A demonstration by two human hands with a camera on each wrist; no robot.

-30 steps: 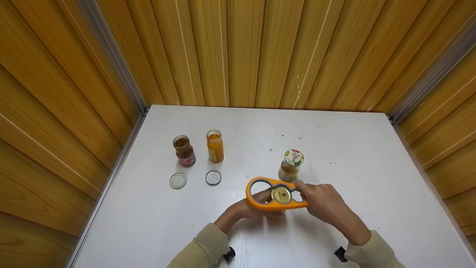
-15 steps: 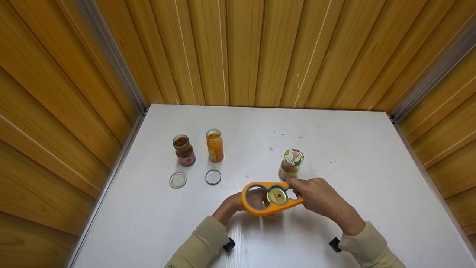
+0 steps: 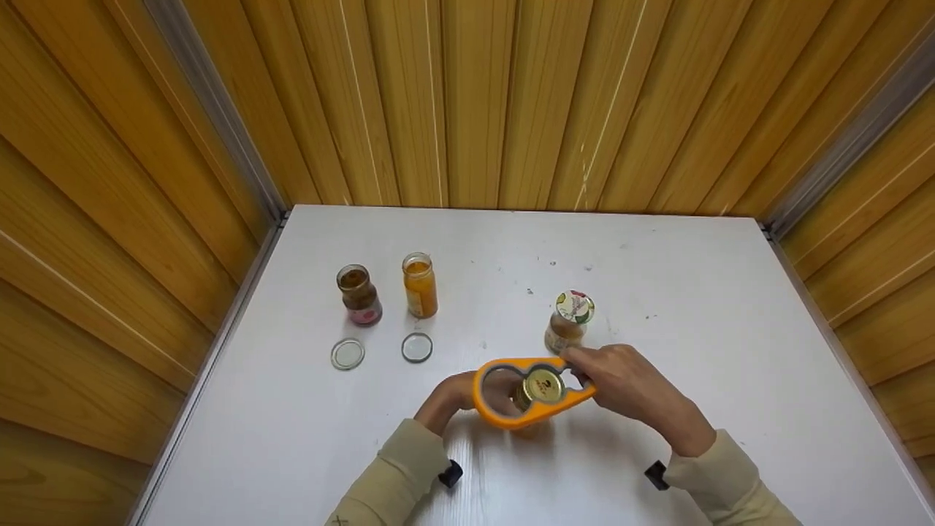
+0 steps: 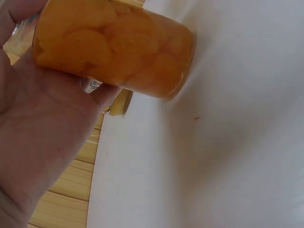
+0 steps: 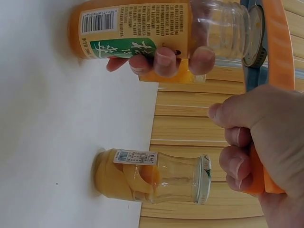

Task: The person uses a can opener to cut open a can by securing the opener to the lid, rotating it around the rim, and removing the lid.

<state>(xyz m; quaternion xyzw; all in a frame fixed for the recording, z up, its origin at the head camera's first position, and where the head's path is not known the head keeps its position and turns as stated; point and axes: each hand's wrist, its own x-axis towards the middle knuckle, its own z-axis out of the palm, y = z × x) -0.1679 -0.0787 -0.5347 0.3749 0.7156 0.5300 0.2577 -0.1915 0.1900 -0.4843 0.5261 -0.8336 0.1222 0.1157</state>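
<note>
My left hand (image 3: 462,392) grips a jar of orange fruit pieces (image 4: 118,47); its fingertips wrap round the labelled side in the right wrist view. The jar's gold lid (image 3: 543,385) sits inside the middle opening of an orange jar opener (image 3: 504,421). My right hand (image 3: 630,383) holds the opener's narrow right end, fingers curled round it. In the right wrist view the lid (image 5: 257,35) looks tilted against the glass neck. A second closed jar with a patterned lid (image 3: 575,307) stands just behind the opener.
At the left of the white table (image 3: 241,438) stand an uncovered brown jar (image 3: 359,296) and an uncovered orange jar (image 3: 420,287). Two loose lids (image 3: 348,353) (image 3: 417,348) lie in front of them. Wood-patterned walls surround the back and sides.
The opener and the jar's lid have moved slightly left, and the opener's right end has swung toward the back. My right hand has shifted left with it. Both hands keep their holds.
</note>
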